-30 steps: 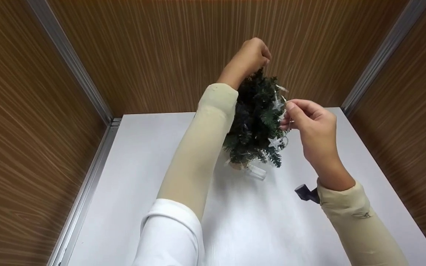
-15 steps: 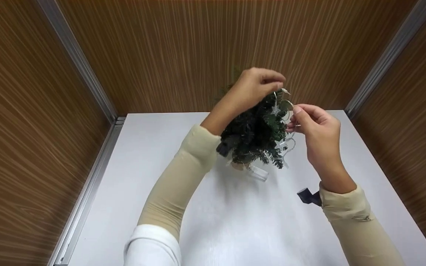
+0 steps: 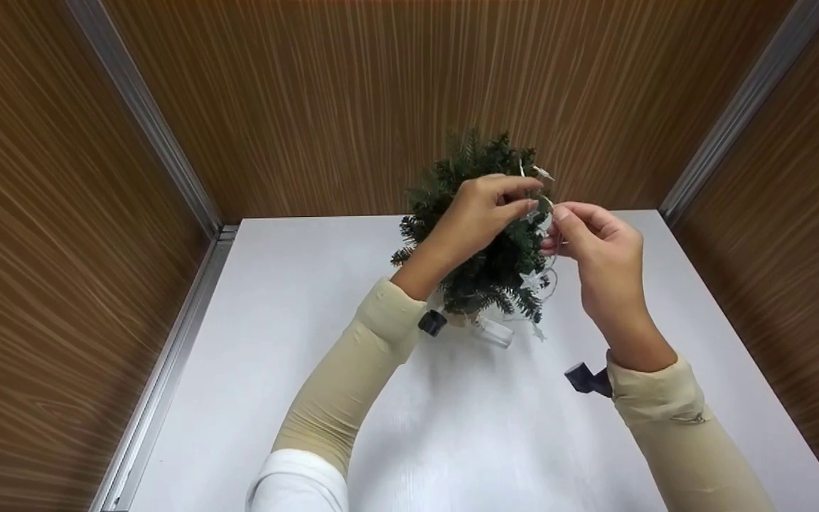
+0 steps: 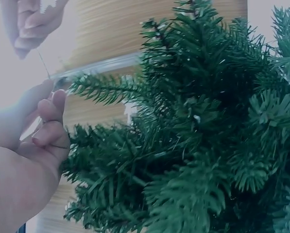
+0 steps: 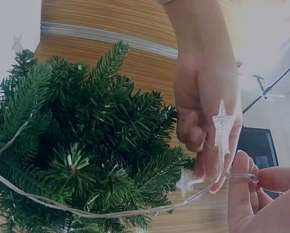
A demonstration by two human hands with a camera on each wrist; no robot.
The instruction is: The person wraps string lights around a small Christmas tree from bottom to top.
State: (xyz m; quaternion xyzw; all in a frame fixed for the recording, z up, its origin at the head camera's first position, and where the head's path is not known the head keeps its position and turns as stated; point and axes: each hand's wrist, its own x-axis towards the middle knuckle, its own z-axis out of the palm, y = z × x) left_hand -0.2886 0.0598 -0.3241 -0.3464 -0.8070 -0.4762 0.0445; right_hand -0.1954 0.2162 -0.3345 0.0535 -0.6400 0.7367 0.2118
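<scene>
A small artificial Christmas tree stands toward the back of the white table. A clear-wired string of star lights runs over its branches and along its right side. My right hand pinches the light string between thumb and fingertips at the tree's right. One star light sticks up close to those fingertips in the right wrist view. My left hand reaches across the tree's front, thumb and forefinger apart, beside the pinched wire. Its other fingers are loosely bent in the left wrist view; whether they touch the wire is unclear.
A clear plastic case lies on the table by the tree's base. Star lights hang low at the right. Wood-grain panels enclose the back and sides. A dark wrist camera protrudes beside the left wrist.
My left hand has come down from the treetop, across the front, toward the wire near my right hand. My right hand keeps its pinch almost in place; a low star now hangs beneath the branches.
</scene>
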